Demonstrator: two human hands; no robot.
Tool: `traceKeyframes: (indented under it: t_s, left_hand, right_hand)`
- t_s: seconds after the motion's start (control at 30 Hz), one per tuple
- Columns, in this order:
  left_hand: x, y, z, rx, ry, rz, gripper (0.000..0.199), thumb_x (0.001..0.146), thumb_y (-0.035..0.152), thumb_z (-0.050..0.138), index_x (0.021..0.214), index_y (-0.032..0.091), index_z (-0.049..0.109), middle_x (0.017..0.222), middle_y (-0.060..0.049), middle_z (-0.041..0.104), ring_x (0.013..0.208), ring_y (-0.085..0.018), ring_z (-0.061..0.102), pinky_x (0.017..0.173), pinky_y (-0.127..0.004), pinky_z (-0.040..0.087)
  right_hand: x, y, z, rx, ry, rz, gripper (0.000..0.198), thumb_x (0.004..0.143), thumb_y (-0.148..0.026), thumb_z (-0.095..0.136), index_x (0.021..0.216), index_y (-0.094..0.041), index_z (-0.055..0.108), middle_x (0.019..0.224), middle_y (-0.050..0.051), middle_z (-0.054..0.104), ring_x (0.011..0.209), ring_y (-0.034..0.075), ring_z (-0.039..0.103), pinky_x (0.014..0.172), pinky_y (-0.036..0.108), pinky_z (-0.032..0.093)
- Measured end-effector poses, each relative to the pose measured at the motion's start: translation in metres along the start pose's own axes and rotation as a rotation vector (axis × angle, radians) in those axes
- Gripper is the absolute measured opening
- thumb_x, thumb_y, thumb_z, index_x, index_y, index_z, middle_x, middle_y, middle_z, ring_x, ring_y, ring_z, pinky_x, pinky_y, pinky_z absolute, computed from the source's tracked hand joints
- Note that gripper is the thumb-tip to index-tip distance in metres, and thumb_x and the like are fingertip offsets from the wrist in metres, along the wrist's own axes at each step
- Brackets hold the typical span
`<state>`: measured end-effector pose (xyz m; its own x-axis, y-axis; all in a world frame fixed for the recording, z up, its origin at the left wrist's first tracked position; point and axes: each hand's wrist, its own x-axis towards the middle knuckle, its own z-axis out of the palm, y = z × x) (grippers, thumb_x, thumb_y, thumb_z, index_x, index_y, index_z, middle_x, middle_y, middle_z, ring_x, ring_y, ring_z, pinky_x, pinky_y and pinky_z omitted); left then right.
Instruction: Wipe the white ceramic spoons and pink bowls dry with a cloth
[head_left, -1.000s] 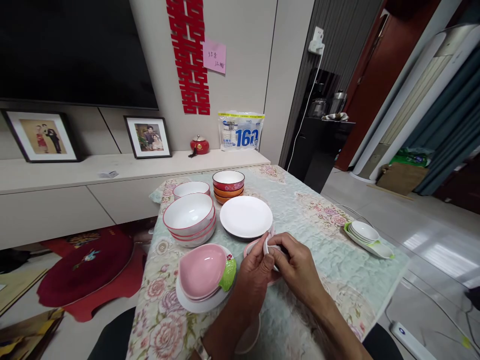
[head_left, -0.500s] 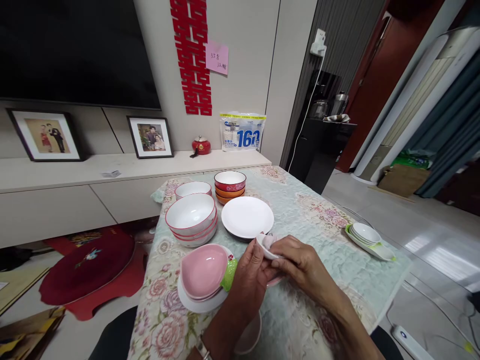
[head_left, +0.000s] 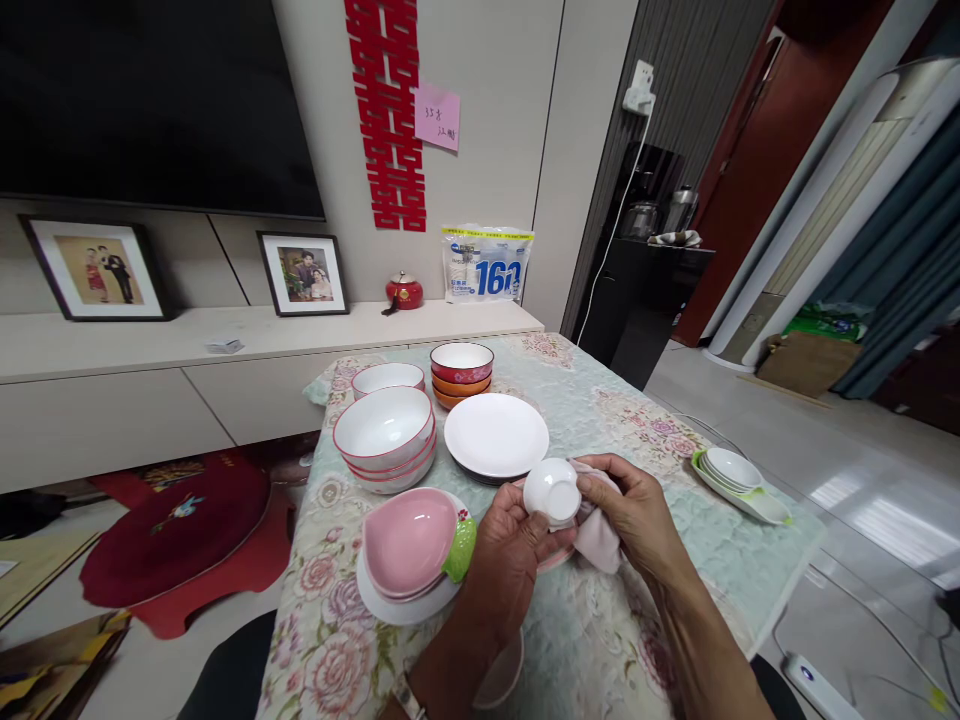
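A small white bowl (head_left: pixel 553 492) is tipped so its underside and foot ring face me. My left hand (head_left: pixel 517 530) grips its near left side, thumb on the outer wall. In my right hand (head_left: pixel 626 505) a pale pink cloth (head_left: pixel 600 538) is pinched, pressed against the bowl's right edge and hanging below the fingers. Beneath both hands, part of a pink dish shows, mostly hidden. Left of my left hand sits a pink peach-shaped dish (head_left: pixel 411 540) with a green leaf, stacked on white plates. Another bowl (head_left: pixel 501 672) is partly covered by my left forearm.
Behind my hands are a stack of white plates (head_left: pixel 496 436), red-rimmed white bowls (head_left: pixel 384 430) and red and orange bowls (head_left: pixel 462 366). Small white dishes (head_left: pixel 733 467) lie on a green-edged tray at the table's right. A flowered cloth (head_left: pixel 352 640) covers the table.
The small bowl has been turned over, from its inside showing to its underside showing. My right hand has moved slightly right, and more of the cloth now hangs in view.
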<state>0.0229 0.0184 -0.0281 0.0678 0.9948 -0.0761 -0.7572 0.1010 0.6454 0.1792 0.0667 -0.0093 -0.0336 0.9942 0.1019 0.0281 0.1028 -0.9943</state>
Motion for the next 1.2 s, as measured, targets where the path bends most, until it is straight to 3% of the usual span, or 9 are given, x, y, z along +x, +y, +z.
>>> traceKeyframes:
  t_s: [0.1, 0.23, 0.33, 0.5, 0.6, 0.83, 0.97, 1.07, 1.2]
  left_hand:
    - [0.001, -0.005, -0.002, 0.021, 0.006, 0.028, 0.035, 0.072, 0.025, 0.087, 0.099, 0.015, 0.068, 0.104, -0.009, 0.077, 0.094, -0.023, 0.071, 0.082, -0.039, 0.061]
    - [0.003, -0.009, -0.004, 0.064, -0.038, 0.090, 0.037, 0.074, 0.027, 0.084, 0.106, 0.015, 0.071, 0.110, -0.011, 0.077, 0.097, -0.025, 0.071, 0.083, -0.037, 0.059]
    - [0.002, -0.009, -0.004, 0.072, -0.095, 0.107, 0.034, 0.078, 0.026, 0.080, 0.110, 0.017, 0.071, 0.116, -0.010, 0.075, 0.099, -0.024, 0.071, 0.083, -0.033, 0.057]
    - [0.001, -0.007, -0.006, 0.228, -0.029, 0.123, 0.030, 0.082, 0.028, 0.074, 0.110, 0.020, 0.070, 0.102, -0.006, 0.078, 0.087, -0.021, 0.070, 0.073, -0.028, 0.053]
    - [0.001, -0.006, -0.007, 0.321, -0.028, 0.154, 0.026, 0.079, 0.028, 0.075, 0.103, 0.018, 0.073, 0.094, -0.006, 0.076, 0.088, -0.023, 0.068, 0.079, -0.032, 0.052]
    - [0.001, -0.009, -0.004, 0.380, 0.041, 0.135, 0.012, 0.072, 0.018, 0.074, 0.084, 0.016, 0.074, 0.074, -0.001, 0.073, 0.073, -0.020, 0.064, 0.070, -0.030, 0.050]
    - [0.000, -0.009, -0.004, 0.366, 0.036, 0.143, 0.014, 0.073, 0.021, 0.074, 0.086, 0.017, 0.073, 0.077, -0.002, 0.074, 0.075, -0.020, 0.065, 0.071, -0.030, 0.050]
    - [-0.001, -0.007, -0.004, 0.385, 0.023, 0.165, 0.017, 0.079, 0.026, 0.071, 0.094, 0.018, 0.072, 0.087, -0.004, 0.076, 0.082, -0.023, 0.067, 0.072, -0.030, 0.051]
    - [-0.002, -0.005, -0.004, 0.373, 0.002, 0.166, 0.015, 0.078, 0.024, 0.071, 0.092, 0.018, 0.072, 0.084, -0.003, 0.075, 0.077, -0.020, 0.066, 0.069, -0.029, 0.050]
  right_hand:
    - [-0.002, -0.001, 0.008, -0.228, 0.097, -0.240, 0.019, 0.082, -0.037, 0.075, 0.091, -0.020, 0.078, 0.093, 0.007, 0.074, 0.088, 0.025, 0.066, 0.079, 0.036, 0.052]
    - [-0.013, -0.009, 0.022, -0.445, 0.076, -0.606, 0.019, 0.089, -0.024, 0.066, 0.104, -0.022, 0.078, 0.096, 0.008, 0.068, 0.090, 0.023, 0.066, 0.079, 0.035, 0.053]
    - [-0.024, -0.018, 0.033, -0.521, -0.049, -0.713, 0.025, 0.094, -0.017, 0.058, 0.113, -0.022, 0.076, 0.100, 0.009, 0.064, 0.090, 0.021, 0.064, 0.077, 0.033, 0.054]
    - [-0.031, -0.020, 0.043, -0.582, -0.234, -0.818, 0.030, 0.097, -0.012, 0.053, 0.113, -0.025, 0.075, 0.098, 0.009, 0.064, 0.094, 0.022, 0.060, 0.078, 0.036, 0.053]
    - [-0.022, -0.012, 0.038, -0.538, -0.114, -0.809, 0.028, 0.095, -0.013, 0.058, 0.112, -0.025, 0.076, 0.100, 0.009, 0.064, 0.093, 0.021, 0.062, 0.078, 0.035, 0.054]
    - [-0.003, 0.002, 0.017, -0.332, 0.064, -0.461, 0.015, 0.092, -0.025, 0.066, 0.098, -0.024, 0.079, 0.095, 0.007, 0.071, 0.092, 0.021, 0.068, 0.080, 0.034, 0.056]
    - [-0.014, -0.004, 0.026, -0.405, 0.074, -0.592, 0.015, 0.092, -0.022, 0.065, 0.098, -0.024, 0.078, 0.093, 0.007, 0.068, 0.088, 0.021, 0.066, 0.077, 0.034, 0.055]
    - [-0.026, -0.010, 0.037, -0.516, -0.079, -0.719, 0.020, 0.093, -0.017, 0.062, 0.101, -0.025, 0.078, 0.091, 0.007, 0.064, 0.085, 0.020, 0.063, 0.072, 0.032, 0.054]
    - [-0.026, -0.011, 0.039, -0.493, -0.092, -0.731, 0.020, 0.093, -0.016, 0.062, 0.099, -0.024, 0.078, 0.091, 0.007, 0.062, 0.084, 0.019, 0.062, 0.072, 0.032, 0.053]
